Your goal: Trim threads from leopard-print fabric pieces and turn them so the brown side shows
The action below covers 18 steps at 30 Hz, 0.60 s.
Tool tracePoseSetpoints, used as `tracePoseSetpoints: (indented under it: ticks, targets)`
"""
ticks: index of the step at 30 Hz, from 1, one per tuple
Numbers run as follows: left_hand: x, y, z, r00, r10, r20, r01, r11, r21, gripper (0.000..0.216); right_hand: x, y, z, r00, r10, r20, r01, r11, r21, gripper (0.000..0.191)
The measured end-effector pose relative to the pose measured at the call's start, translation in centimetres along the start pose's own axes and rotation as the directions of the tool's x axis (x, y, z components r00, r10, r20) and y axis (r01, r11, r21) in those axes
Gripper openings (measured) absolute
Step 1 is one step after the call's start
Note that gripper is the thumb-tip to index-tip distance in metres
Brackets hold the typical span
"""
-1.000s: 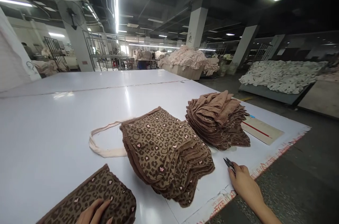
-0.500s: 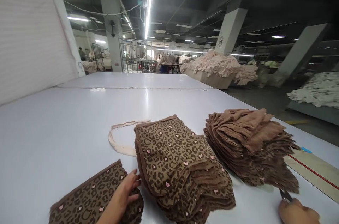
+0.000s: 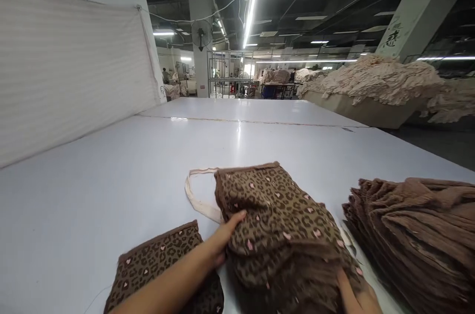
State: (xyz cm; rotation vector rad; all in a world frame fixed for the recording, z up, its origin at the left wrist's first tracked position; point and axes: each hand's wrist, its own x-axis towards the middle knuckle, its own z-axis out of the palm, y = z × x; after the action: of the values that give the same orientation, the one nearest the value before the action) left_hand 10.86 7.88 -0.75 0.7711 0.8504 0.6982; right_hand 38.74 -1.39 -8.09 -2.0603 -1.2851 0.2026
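A stack of leopard-print fabric pieces point(image 3: 282, 225) with small pink hearts lies on the white table point(image 3: 148, 165). My left hand point(image 3: 222, 240) grips the stack's left edge, thumb on top of the rumpled top piece. My right hand point(image 3: 354, 296) is at the stack's near right corner, low in the view, its fingers closed against the same top piece and partly hidden by it. A single folded leopard-print piece point(image 3: 163, 264) lies under my left forearm. A beige fabric strip point(image 3: 196, 200) loops out from the stack's far left.
A tall stack of plain brown fabric pieces point(image 3: 419, 240) sits just right of the leopard stack. A white striped panel point(image 3: 67, 76) stands along the table's left side. Heaps of beige cloth point(image 3: 374, 81) fill bins beyond the table, near a pillar point(image 3: 419, 7).
My view has swung left and down. My left hand left the single folded piece and took the stack's left edge. My right hand came from the table edge onto the stack; the snips no longer show.
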Motion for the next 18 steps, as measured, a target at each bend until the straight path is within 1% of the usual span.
tracePoseSetpoints:
  ticks: [1,2,4,6,8,10,11,12,13,14,15,16,17,18]
  targets:
    - [1.2,1.2,-0.8,1.0,0.016,-0.01,-0.015,0.999,0.042,0.061,1.1,-1.7,1.2,1.0,0.002,0.01,-0.002,1.0,0.003,0.074]
    - [2.5,2.6,-1.6,0.999,0.029,-0.016,-0.027,0.997,0.067,0.059,2.2,-3.3,2.4,1.0,0.002,0.025,-0.002,1.0,0.001,0.068]
    - [5.4,5.6,-3.3,0.997,0.068,-0.03,-0.064,0.99,0.125,0.058,5.0,-6.4,4.7,0.999,0.034,0.04,-0.033,0.999,-0.014,0.053]
    - [8.1,8.7,-4.9,0.988,0.137,-0.077,-0.12,0.973,0.199,0.056,8.2,-9.2,6.8,0.995,0.075,0.064,-0.074,0.997,-0.025,0.045]
    - [10.2,11.5,-6.3,0.962,0.214,-0.17,-0.157,0.942,0.297,0.054,11.1,-11.6,8.2,0.991,0.108,0.084,-0.106,0.994,-0.027,0.043]
    - [10.8,13.7,-7.7,0.908,0.299,-0.295,-0.16,0.895,0.416,0.052,13.2,-13.5,8.6,0.991,0.107,0.086,-0.106,0.994,-0.017,0.046]
    - [10.4,14.3,-8.3,0.875,0.338,-0.347,-0.146,0.866,0.478,0.051,13.5,-14.2,8.3,0.992,0.099,0.078,-0.098,0.995,-0.012,0.051]
    - [9.3,14.7,-8.8,0.843,0.373,-0.387,-0.123,0.835,0.537,0.05,13.4,-14.6,7.7,0.995,0.084,0.052,-0.084,0.996,-0.008,0.063]
    - [7.6,14.5,-9.2,0.819,0.4,-0.411,-0.094,0.801,0.592,0.048,12.8,-14.9,6.8,0.998,0.059,0.037,-0.059,0.998,0.002,0.071]
    - [5.4,14.0,-9.3,0.809,0.417,-0.415,-0.064,0.764,0.643,0.044,11.6,-14.9,5.6,0.999,0.04,0.035,-0.041,0.999,0.017,0.074]
    - [2.8,12.9,-9.2,0.816,0.416,-0.401,-0.031,0.724,0.689,0.04,9.9,-14.8,4.5,0.997,0.027,0.069,-0.029,0.999,0.038,0.069]
    - [0.0,11.4,-8.9,0.836,0.402,-0.375,-0.001,0.682,0.731,0.034,7.8,-14.5,3.4,0.99,0.02,0.138,-0.029,0.997,0.067,0.06]
    - [-2.7,9.6,-8.4,0.865,0.371,-0.338,0.026,0.638,0.769,0.029,5.3,-14.0,2.5,0.973,-0.004,0.229,-0.019,0.995,0.099,0.051]
    - [-5.2,7.6,-7.9,0.9,0.323,-0.294,0.049,0.594,0.803,0.026,2.6,-13.5,2.0,0.947,-0.043,0.318,0.0,0.991,0.135,0.047]
